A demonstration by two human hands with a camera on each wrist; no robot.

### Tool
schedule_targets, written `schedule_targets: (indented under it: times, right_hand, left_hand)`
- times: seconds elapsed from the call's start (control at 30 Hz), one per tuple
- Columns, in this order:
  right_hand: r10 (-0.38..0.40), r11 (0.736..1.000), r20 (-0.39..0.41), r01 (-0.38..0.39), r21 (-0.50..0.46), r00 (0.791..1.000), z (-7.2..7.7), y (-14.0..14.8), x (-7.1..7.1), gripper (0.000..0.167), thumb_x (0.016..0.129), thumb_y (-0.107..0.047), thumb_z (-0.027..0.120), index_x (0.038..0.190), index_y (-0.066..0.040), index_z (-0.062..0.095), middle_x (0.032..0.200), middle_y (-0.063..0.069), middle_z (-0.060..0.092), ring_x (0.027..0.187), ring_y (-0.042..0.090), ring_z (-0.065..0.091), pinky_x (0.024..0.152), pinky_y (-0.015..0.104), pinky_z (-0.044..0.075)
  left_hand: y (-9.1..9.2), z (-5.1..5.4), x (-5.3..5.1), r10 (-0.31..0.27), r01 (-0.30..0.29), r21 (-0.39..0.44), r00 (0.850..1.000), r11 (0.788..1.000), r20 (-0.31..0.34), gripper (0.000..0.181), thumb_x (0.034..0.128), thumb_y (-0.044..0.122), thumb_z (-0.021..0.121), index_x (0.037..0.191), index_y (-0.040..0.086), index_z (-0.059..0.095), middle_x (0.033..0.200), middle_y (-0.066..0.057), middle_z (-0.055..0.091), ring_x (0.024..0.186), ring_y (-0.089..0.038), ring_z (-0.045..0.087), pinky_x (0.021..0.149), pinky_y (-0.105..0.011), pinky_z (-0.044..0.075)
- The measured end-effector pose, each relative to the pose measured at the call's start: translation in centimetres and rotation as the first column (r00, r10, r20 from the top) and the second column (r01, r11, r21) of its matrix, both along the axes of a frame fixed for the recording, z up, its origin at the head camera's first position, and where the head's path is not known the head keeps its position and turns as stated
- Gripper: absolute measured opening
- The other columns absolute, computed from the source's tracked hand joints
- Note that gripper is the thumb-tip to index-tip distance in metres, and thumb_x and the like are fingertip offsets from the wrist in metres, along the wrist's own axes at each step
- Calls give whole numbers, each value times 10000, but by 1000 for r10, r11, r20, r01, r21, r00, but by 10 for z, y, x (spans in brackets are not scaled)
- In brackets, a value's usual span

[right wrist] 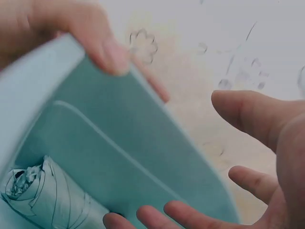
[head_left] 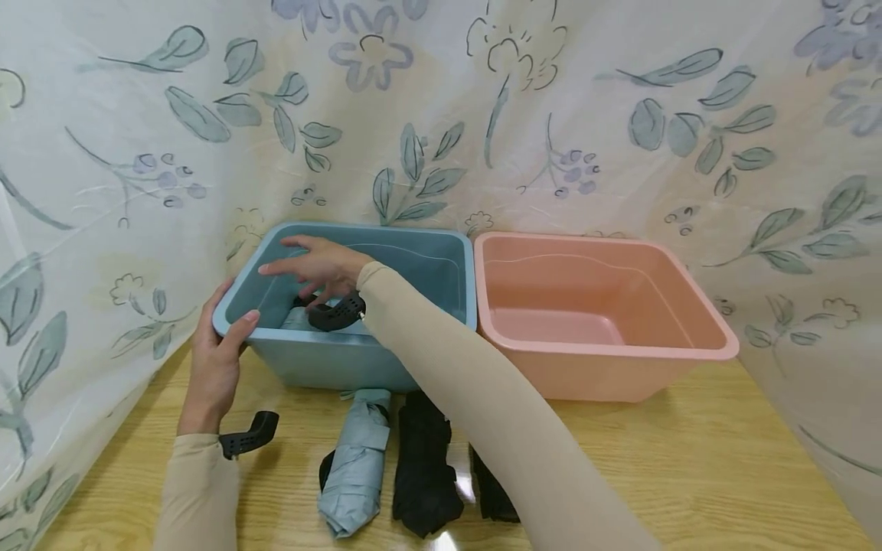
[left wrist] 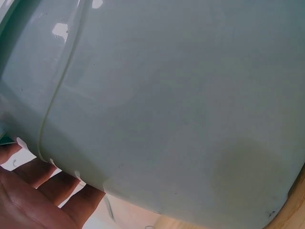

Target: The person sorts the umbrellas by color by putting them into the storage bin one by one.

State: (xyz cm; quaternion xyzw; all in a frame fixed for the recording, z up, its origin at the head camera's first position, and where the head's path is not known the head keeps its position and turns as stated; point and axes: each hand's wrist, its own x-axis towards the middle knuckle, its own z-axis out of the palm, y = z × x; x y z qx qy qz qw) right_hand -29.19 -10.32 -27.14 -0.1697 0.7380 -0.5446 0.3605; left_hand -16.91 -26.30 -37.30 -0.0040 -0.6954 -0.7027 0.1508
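My left hand (head_left: pixel 215 363) grips the front left corner of a blue plastic bin (head_left: pixel 303 366), thumb over the rim and fingers along the outside wall, as the left wrist view also shows. Over the inside of this bin is my right hand (head_left: pixel 320 268), its fingers spread and nothing held. A folded light blue umbrella (right wrist: pixel 59 198) lies in the bin, partly hidden in the head view by the right hand and its wrist camera. On the table in front are another folded light blue umbrella (head_left: pixel 354 467) and a folded black umbrella (head_left: pixel 423 474).
A pink plastic bin (head_left: pixel 579 375) stands directly right of the blue one. Another black folded item (head_left: pixel 492 490) is partly covered by my right sleeve. Behind the bins hangs a floral-patterned sheet (head_left: pixel 441 99). Everything stands on a wood-grain table (head_left: pixel 744 474).
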Motion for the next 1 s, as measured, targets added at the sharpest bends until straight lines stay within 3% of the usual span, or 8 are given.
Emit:
schedule_targets:
  times: [0.1, 0.3, 0.53, 0.8, 1.0]
  right_hand:
    - [11, 999, 0, -11, -41, 1000, 10, 8, 8, 729, 975, -284, 703, 1592, -322, 316, 1567, 151, 385, 1302, 376, 526, 914, 516, 537]
    - [63, 995, -107, -71, -71, 992, 27, 32, 28, 714, 974, -292, 704, 1583, -336, 332, 1490, 12, 484, 1225, 285, 586, 872, 434, 559]
    - [104, 974, -212, -143, -175, 972, 38, 78, 63, 684, 997, -227, 675, 1584, -325, 338, 1335, 44, 602, 1139, 195, 620, 904, 412, 549]
    - [94, 952, -309, -176, -251, 947, 35, 131, 106, 658, 1011, -151, 644, 1584, -271, 344, 1371, 82, 569, 1187, 198, 621, 936, 402, 539]
    - [16, 959, -328, -107, -261, 945, 22, 172, 135, 612, 1009, -146, 646, 1552, -286, 400, 1361, 84, 581, 1203, 282, 606, 988, 426, 503]
  left_hand:
    - [0, 1, 1, 3, -3, 0, 1000, 1000, -11, 645, 1044, 244, 572, 1610, 266, 263, 1570, -115, 254, 1371, -292, 314, 927, -152, 413]
    - [-2, 1, 2, 10, -10, -9, 999, 1000, -34, 637, 1040, 258, 578, 1604, 265, 281, 1558, -126, 273, 1347, -285, 335, 905, -135, 418]
    - [-2, -2, 1, 3, -4, -9, 1000, 1000, -25, 644, 1042, 262, 575, 1609, 270, 270, 1566, -122, 266, 1341, -268, 342, 916, -131, 415]
    - [-6, -4, 2, 12, -12, 2, 1000, 1000, -15, 638, 1041, 258, 580, 1605, 289, 282, 1564, -116, 258, 1355, -270, 319, 907, -127, 411]
    - [-7, -4, 4, -6, 6, -8, 1000, 1000, -19, 638, 1043, 262, 575, 1605, 294, 275, 1572, -119, 251, 1365, -279, 309, 913, -130, 412]
